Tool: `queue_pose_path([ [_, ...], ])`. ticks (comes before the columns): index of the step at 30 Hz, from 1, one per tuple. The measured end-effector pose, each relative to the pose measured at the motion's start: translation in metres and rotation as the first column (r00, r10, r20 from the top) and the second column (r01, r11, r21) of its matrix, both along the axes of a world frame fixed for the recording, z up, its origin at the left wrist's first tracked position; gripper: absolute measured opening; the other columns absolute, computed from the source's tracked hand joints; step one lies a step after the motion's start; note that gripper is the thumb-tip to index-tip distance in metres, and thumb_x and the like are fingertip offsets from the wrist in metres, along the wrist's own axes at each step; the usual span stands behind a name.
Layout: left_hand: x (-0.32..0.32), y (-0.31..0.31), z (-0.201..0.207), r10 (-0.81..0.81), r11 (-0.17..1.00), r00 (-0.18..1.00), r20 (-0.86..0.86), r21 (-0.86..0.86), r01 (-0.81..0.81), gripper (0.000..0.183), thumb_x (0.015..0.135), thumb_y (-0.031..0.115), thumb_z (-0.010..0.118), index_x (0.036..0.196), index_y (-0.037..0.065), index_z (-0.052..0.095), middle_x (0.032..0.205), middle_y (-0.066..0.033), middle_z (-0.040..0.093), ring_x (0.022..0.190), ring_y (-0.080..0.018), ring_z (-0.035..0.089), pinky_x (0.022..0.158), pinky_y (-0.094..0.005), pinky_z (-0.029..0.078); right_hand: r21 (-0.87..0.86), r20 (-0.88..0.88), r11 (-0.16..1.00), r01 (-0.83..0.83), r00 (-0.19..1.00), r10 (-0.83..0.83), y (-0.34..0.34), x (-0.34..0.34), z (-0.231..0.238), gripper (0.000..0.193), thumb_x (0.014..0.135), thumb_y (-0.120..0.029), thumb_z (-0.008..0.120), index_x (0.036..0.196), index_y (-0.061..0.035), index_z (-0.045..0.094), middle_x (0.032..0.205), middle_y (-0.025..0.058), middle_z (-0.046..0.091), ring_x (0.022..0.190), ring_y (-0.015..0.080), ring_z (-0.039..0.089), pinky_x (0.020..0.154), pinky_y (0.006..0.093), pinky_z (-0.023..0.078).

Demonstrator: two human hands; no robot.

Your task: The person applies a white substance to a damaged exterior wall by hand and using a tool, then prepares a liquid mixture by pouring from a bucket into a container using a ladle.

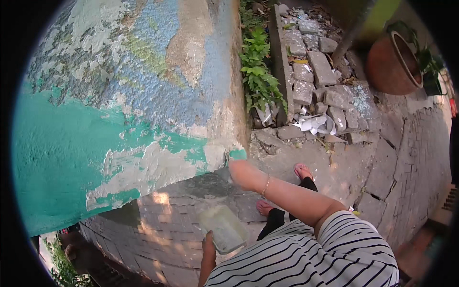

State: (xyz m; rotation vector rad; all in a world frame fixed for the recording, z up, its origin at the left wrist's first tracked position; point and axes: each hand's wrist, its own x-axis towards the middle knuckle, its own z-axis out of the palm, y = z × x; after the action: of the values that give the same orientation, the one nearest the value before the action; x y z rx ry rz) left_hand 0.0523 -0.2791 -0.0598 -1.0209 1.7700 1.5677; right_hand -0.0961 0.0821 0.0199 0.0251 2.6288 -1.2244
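Observation:
My left hand (pixel 209 245) grips the near-left edge of a shallow, rectangular plastic tub (pixel 243 237), cloudy and smeared whitish inside. Stretched out to the wall's corner, my right hand (pixel 246 175) is closed, its fingers mostly hidden and slightly blurred. A small teal flat piece (pixel 237 154) shows just past the knuckles; whether it is part of a tool is unclear. Close to those fingers, a pale grey patch (pixel 214 157) lies at the wall's edge. The wall (pixel 57 158) carries teal paint with rough whitish filler (pixel 138 170) spread across it, and peeling blue and grey above.
Leafy green plants (pixel 258 67) grow beside the wall, next to a bed of broken bricks (pixel 320 69) with white scraps (pixel 318 124). A large terracotta pot (pixel 389 64) stands at the far right. Paving (pixel 153 244) runs below, and my sandalled feet (pixel 264 207) stand near the wall.

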Motion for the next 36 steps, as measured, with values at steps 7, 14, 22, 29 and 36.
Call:
queue_pose_path([
  [7,-0.025,0.014,0.028,-0.086,0.995,0.993,-0.079,-0.055,0.082,0.059,0.083,0.04,0.058,0.116,-0.008,0.053,0.106,-0.0133,0.06,0.094,-0.0229,0.058,0.084,-0.0334,0.045,0.02,-0.194,0.982,0.19,0.964,-0.183,0.053,-0.016,-0.012,0.018,0.07,-0.011,0.057,0.076,0.0045,0.063,0.083,0.027,0.063,0.081,0.0413,0.062,0.075,0.0439,0.05],
  [14,-0.007,0.007,0.031,-0.052,0.996,0.995,-0.084,0.072,0.058,0.056,0.084,0.038,0.055,0.116,-0.008,0.053,0.105,-0.0132,0.06,0.094,-0.0227,0.058,0.085,-0.0332,0.045,0.049,-0.034,0.998,-0.027,0.999,0.029,0.004,-0.024,-0.017,0.018,0.071,-0.011,0.059,0.077,0.004,0.066,0.084,0.0269,0.063,0.08,0.0405,0.062,0.074,0.0429,0.05],
  [22,-0.014,0.008,0.035,-0.077,0.997,0.995,-0.061,-0.009,0.077,0.058,0.082,0.039,0.057,0.119,-0.006,0.052,0.108,-0.0134,0.059,0.097,-0.0237,0.059,0.086,-0.0334,0.045,0.034,-0.046,0.987,0.158,0.987,-0.157,0.057,-0.027,-0.03,0.019,0.069,-0.014,0.063,0.073,0.0052,0.065,0.078,0.0269,0.063,0.081,0.0382,0.064,0.073,0.0416,0.051],
  [29,-0.005,0.008,0.036,-0.071,0.996,0.994,-0.088,0.049,0.076,0.058,0.083,0.038,0.056,0.119,-0.007,0.052,0.11,-0.0141,0.058,0.098,-0.0241,0.058,0.088,-0.0338,0.044,0.035,-0.092,0.999,0.041,0.995,-0.037,0.005,-0.025,-0.036,0.014,0.07,-0.005,0.055,0.072,0.0052,0.065,0.076,0.0253,0.064,0.079,0.0382,0.064,0.073,0.0419,0.051],
  [36,-0.013,0.015,0.027,-0.088,0.996,0.994,-0.066,0.019,0.089,0.055,0.084,0.038,0.054,0.117,-0.006,0.053,0.108,-0.0125,0.059,0.097,-0.0236,0.058,0.088,-0.0338,0.044,0.051,-0.105,0.992,0.118,0.988,-0.112,0.039,-0.005,-0.045,0.014,0.071,-0.004,0.055,0.076,0.006,0.063,0.079,0.0264,0.063,0.078,0.0405,0.063,0.073,0.044,0.051],
])
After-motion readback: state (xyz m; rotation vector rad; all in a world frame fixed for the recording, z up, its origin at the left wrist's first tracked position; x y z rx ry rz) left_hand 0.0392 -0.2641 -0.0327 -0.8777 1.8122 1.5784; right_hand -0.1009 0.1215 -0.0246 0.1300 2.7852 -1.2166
